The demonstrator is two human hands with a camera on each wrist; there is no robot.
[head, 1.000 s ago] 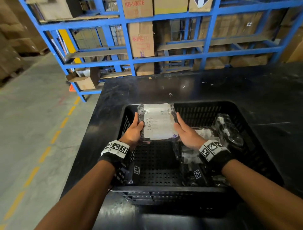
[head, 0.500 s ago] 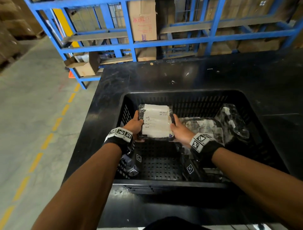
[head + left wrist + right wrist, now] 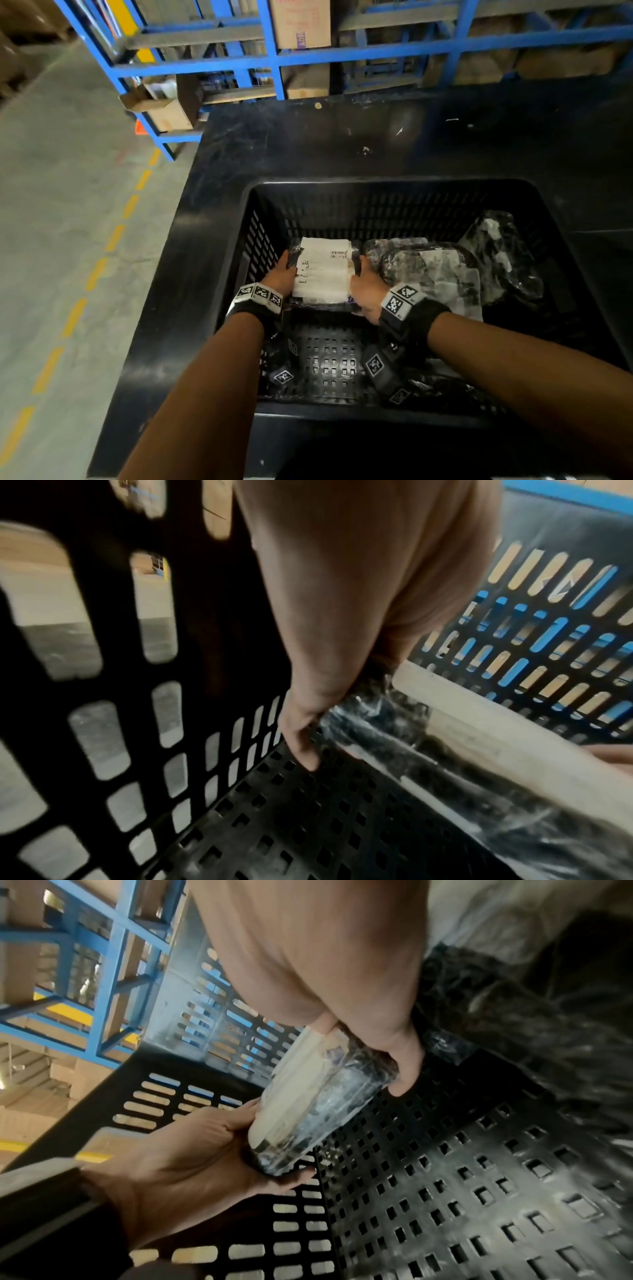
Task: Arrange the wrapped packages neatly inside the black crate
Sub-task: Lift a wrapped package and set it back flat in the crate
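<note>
Warehouse surface (image 3: pixel 308 144) carries the crate (image 3: pixel 376 185); left hand (image 3: pixel 282 274) and right hand (image 3: pixel 366 291) clasp a light, slippery film-wrapped package (image 3: pixel 323 270) by its side edges, fingers (image 3: pixel 303 750) curled underneath.

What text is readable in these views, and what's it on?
No text reads clearly.
Held package: white label with a barcode and printed lines, too small to read.
Cardboard box on the rack: reddish and purple print, cropped and blurred, unreadable.
Wristbands: black-and-white square marker codes, no words.
Other packages: labels blurred under wrap.
</note>
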